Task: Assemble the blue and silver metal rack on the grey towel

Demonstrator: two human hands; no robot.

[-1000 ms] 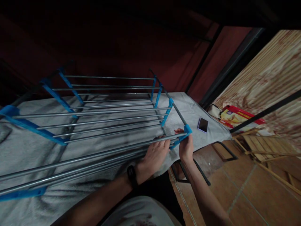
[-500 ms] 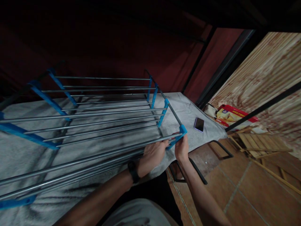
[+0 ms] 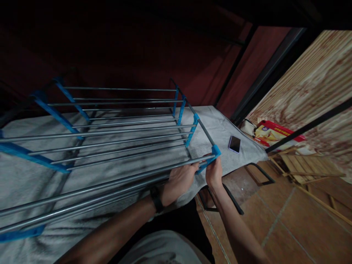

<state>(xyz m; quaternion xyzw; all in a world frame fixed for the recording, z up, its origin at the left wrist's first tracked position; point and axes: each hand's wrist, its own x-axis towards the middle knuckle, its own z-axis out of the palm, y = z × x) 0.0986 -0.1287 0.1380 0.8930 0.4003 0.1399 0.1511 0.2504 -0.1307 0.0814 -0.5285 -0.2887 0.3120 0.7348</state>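
A rack of grey metal tubes (image 3: 132,141) joined by blue plastic brackets lies across the cloth-covered surface before me. Both my hands are at its near right corner, around one blue bracket (image 3: 216,151). My left hand (image 3: 183,179), with a dark band on the wrist, reaches under the front tube; its fingers are closed about the bracket's inner side and partly hidden by the tube. From the outer side, my right hand (image 3: 213,172) grips the same bracket, its fingertips hidden behind it. Further along the side tube sits another blue bracket (image 3: 191,130).
A phone (image 3: 234,144) lies on the grey cloth (image 3: 217,121) to the right. Beyond are a red box (image 3: 277,132) and a folded wooden chair (image 3: 310,168). A black metal frame (image 3: 261,174) stands below the table edge. Dark posts rise at the right.
My view has shifted slightly, so the phone and box sit a little further right. Both hands keep their hold on the corner bracket, with no clear movement of the rack.
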